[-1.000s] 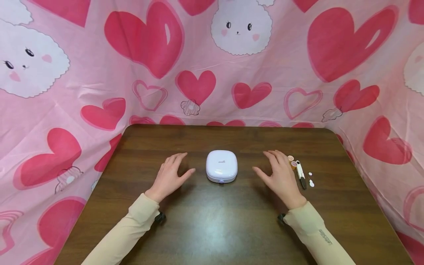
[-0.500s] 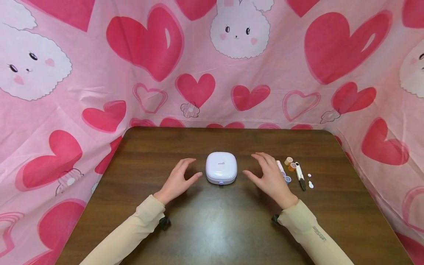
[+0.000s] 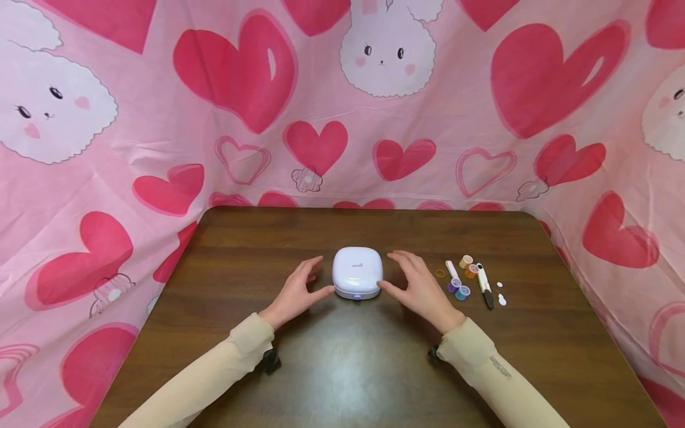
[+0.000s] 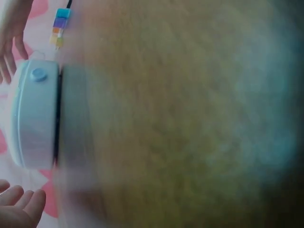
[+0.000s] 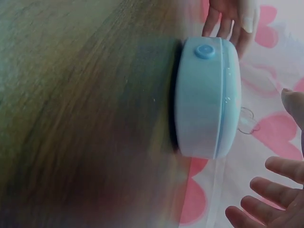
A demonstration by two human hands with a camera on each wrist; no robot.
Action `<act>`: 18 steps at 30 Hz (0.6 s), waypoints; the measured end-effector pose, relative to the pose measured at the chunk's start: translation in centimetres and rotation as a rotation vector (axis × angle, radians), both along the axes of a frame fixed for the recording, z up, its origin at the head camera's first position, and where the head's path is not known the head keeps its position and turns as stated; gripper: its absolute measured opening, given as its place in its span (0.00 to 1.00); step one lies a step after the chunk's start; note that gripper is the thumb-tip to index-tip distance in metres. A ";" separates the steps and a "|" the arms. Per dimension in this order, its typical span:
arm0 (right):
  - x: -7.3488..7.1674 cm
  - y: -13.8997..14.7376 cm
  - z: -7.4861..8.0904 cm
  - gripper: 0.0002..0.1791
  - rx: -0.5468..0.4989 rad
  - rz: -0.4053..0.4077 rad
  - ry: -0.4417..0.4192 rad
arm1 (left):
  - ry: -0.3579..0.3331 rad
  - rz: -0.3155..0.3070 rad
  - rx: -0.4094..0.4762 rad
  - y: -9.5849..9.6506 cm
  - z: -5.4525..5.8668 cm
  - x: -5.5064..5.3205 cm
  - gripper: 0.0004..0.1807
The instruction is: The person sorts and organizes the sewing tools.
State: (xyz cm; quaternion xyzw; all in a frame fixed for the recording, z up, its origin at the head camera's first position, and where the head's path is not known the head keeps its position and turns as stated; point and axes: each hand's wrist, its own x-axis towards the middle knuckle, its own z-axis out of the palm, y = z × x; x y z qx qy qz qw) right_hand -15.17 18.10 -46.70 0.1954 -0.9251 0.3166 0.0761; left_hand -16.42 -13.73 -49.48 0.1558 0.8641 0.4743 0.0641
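A closed, rounded white-lilac case (image 3: 357, 268) with small lettering on its lid and a button on its front sits mid-table. To its left is my left hand (image 3: 296, 295), fingers spread and loosely bent, thumb tip by the case's front corner. My right hand (image 3: 423, 292) mirrors it on the other side, its thumb tip overlapping the case's edge in the head view. Both wrist views show gaps between the case (image 5: 202, 102) and the near hand: the left hand (image 4: 21, 207) and the right hand (image 5: 278, 192) hold nothing.
On the right lie several thread spools (image 3: 462, 292), a small white strip (image 3: 452, 269), a thin ring (image 3: 440, 273), white-and-black thread snips (image 3: 484, 286) and small white pieces (image 3: 502, 299). A pink heart-print cloth (image 3: 374, 119) hangs behind the brown table (image 3: 342, 368).
Both hands have moved inward from either side toward the case, which stays in place. The spools and small items at the right, partly covered earlier by my right hand, now show.
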 end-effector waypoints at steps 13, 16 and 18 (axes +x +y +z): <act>-1.2 -1.3 -0.6 0.46 0.013 0.086 -0.087 | -0.051 -0.042 0.054 1.4 -0.7 -1.3 0.57; -1.7 -1.5 -0.8 0.48 0.009 0.101 -0.124 | -0.069 -0.069 0.075 1.7 -0.8 -1.7 0.62; -2.0 -1.6 -0.8 0.49 0.009 0.109 -0.141 | -0.078 -0.087 0.086 1.9 -0.9 -1.9 0.64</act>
